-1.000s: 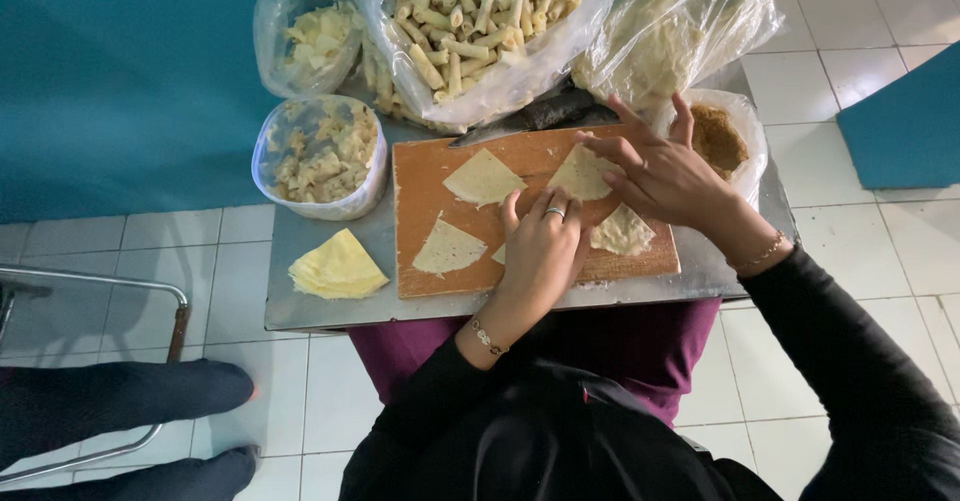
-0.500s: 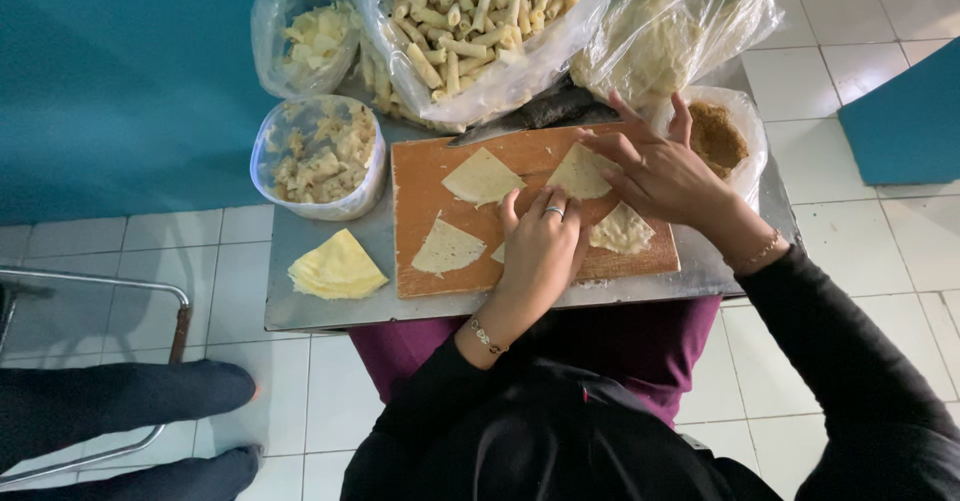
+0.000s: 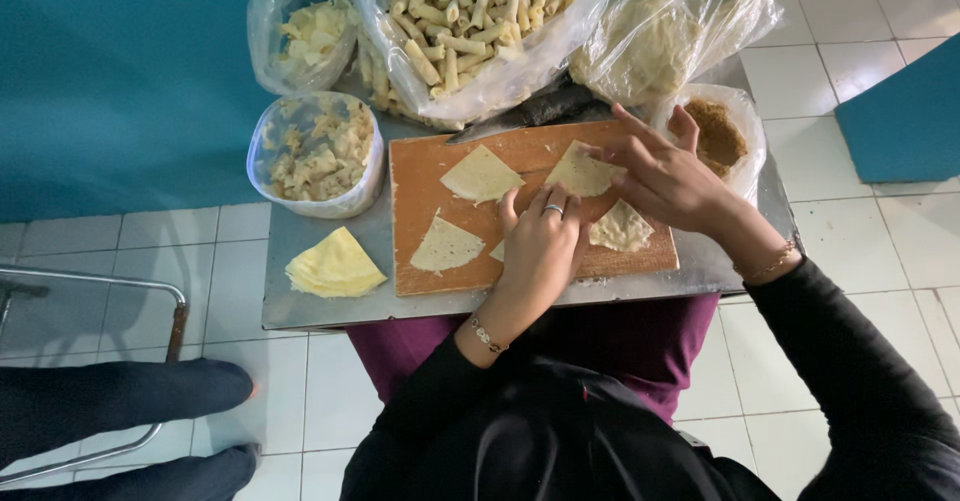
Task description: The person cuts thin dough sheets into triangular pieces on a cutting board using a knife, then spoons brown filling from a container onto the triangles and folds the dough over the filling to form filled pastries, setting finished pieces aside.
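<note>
— Yellow wrapper stack [image 3: 335, 266] sits left; has anything moved?
— Barely. Left hand [image 3: 540, 246] still presses flat, fingers together, on a wrapper triangle [image 3: 497, 251] on the wooden board [image 3: 420, 176]; right hand [image 3: 665, 176], fingers spread, stays on another triangle [image 3: 583, 171].

The left hand [image 3: 540, 251] hides most of one wrapper triangle [image 3: 497, 251] beneath it.

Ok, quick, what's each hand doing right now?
Left hand: palm down, pressing a wrapper on the wooden board; its grip cannot be told.
Right hand: open, fingers spread, fingertips on a triangular wrapper.
</note>
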{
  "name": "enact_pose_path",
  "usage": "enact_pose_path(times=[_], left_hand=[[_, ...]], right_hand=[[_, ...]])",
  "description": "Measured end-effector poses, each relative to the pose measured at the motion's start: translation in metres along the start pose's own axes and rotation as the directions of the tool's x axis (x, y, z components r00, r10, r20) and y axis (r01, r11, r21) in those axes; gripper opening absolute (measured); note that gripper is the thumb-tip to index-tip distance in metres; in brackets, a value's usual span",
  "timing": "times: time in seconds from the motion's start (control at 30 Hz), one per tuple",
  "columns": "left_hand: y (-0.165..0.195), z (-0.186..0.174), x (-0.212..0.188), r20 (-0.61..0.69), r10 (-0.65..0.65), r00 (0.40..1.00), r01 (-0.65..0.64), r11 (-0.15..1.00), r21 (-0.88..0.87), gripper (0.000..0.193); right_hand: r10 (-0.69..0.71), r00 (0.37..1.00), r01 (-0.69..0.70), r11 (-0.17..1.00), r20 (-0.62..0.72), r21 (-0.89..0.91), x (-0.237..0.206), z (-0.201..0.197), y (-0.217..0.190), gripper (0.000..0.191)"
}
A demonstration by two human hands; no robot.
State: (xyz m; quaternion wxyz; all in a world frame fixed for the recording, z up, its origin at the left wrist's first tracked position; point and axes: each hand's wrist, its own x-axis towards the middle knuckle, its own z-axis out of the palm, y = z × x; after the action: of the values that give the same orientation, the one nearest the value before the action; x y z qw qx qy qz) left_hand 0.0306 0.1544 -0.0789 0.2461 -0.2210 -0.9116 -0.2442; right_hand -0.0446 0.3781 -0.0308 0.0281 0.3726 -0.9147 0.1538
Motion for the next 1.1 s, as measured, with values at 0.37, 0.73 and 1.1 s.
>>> enact_pose_path(times=[0.37, 0.73, 1.1], left_hand=[[-0.009, -0.008, -0.001, 0.068, -0.021, 0.997, 0.029, 0.992, -0.121, 0.033], [-0.073, -0.055, -0.024, -0.052, -0.208, 0.977, 0.212, 0.974, 0.076, 0.027], [-0.076, -0.050, -0.023, -0.015, -0.228, 0.973, 0.229, 0.970, 0.079, 0.028]], right_hand=[[0.052, 0.998, -0.042, 0.968, 0.033, -0.249, 0.019, 0.001, -0.010, 0.049], [-0.075, 0.993, 0.067, 0.995, 0.095, 0.078, 0.085, 0.032, -0.049, 0.039], [0.003, 0.986, -0.042, 0.971, 0.166, 0.235, 0.094, 0.039, -0.049, 0.044]])
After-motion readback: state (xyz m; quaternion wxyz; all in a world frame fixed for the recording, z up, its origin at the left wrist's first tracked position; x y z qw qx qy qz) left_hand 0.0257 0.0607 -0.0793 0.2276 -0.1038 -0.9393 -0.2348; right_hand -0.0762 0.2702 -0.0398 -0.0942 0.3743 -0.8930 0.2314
